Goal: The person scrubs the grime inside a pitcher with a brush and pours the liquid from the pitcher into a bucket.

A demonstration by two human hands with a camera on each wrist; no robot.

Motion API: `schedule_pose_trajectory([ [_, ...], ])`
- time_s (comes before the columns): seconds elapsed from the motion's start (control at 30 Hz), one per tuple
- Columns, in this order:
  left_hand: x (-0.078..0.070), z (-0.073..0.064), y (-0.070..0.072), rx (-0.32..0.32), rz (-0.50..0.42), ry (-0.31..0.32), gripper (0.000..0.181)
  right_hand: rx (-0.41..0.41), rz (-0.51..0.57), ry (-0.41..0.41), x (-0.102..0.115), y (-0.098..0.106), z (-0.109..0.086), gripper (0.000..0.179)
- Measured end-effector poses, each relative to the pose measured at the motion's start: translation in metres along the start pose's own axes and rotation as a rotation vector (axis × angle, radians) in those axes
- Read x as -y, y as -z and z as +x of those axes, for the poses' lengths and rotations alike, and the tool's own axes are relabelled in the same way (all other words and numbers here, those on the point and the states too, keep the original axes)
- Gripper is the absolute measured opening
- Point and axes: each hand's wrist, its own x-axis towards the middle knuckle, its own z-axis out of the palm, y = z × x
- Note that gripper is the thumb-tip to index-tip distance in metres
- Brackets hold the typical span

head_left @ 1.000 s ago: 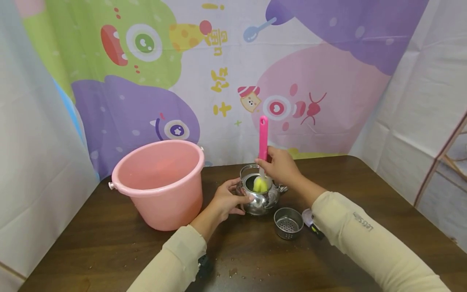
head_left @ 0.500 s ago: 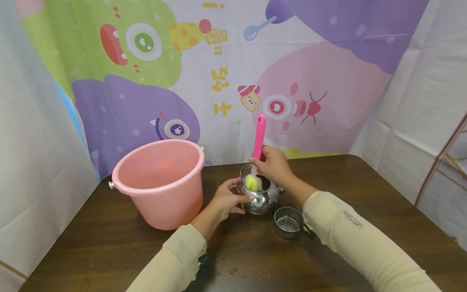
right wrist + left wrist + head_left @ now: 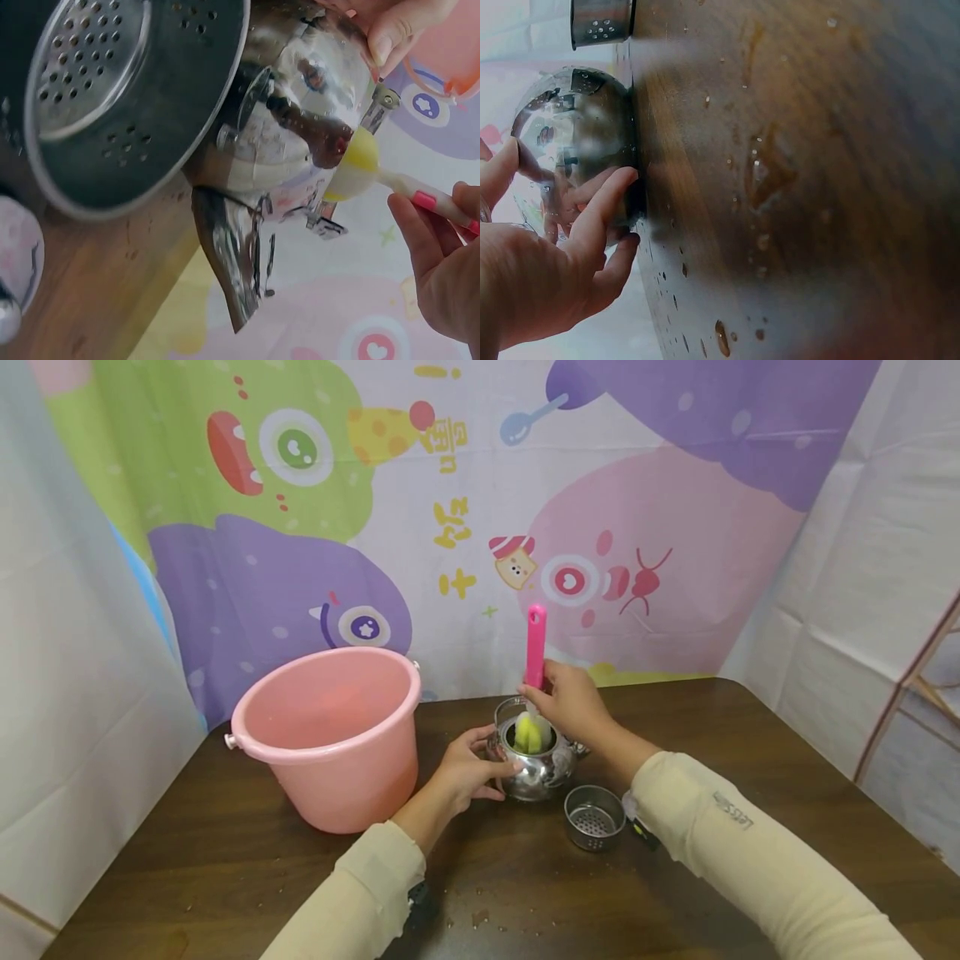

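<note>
A shiny steel teapot (image 3: 534, 779) stands on the brown table with its top uncovered and its handle raised. My left hand (image 3: 467, 768) holds its left side, thumb across the front of the belly and fingers spread round it. My right hand (image 3: 573, 700) grips a sponge brush (image 3: 536, 652) by its pink handle, held nearly upright. The yellow-and-white sponge head (image 3: 354, 166) sits in the teapot's mouth, its lower part hidden inside. The spout (image 3: 229, 259) points away to the right. In front of the teapot lies a round steel strainer (image 3: 592, 841) with a perforated bottom.
A large pink bucket (image 3: 348, 793) stands at the left, close to my left hand. A round shiny piece with a metal knob (image 3: 7, 319) lies beside the strainer, partly under my right sleeve. Water drops (image 3: 480, 920) dot the front of the table. A printed cloth (image 3: 465, 635) hangs behind.
My right hand has swung the brush left across the teapot's mouth, then slightly back right and lower. The left hand and the teapot have stayed put.
</note>
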Motion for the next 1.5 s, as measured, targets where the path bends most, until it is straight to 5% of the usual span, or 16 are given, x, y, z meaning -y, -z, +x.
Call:
schedule_pose_trajectory([
  [0.27, 0.001, 0.001, 0.0, 0.012, 0.001, -0.015, 0.077, 0.047, -0.051, 0.017, 0.0, 0.009, 0.0, 0.019],
  [0.83, 0.0, 0.0, 0.001, 0.004, 0.012, -0.012, 0.076, 0.034, 0.182, -0.156, 0.01, -0.002, 0.001, 0.017],
  [1.5, 0.002, 0.001, 0.0, 0.003, 0.002, -0.014, 0.076, 0.01, -0.054, 0.041, 0.003, 0.003, -0.003, 0.02],
])
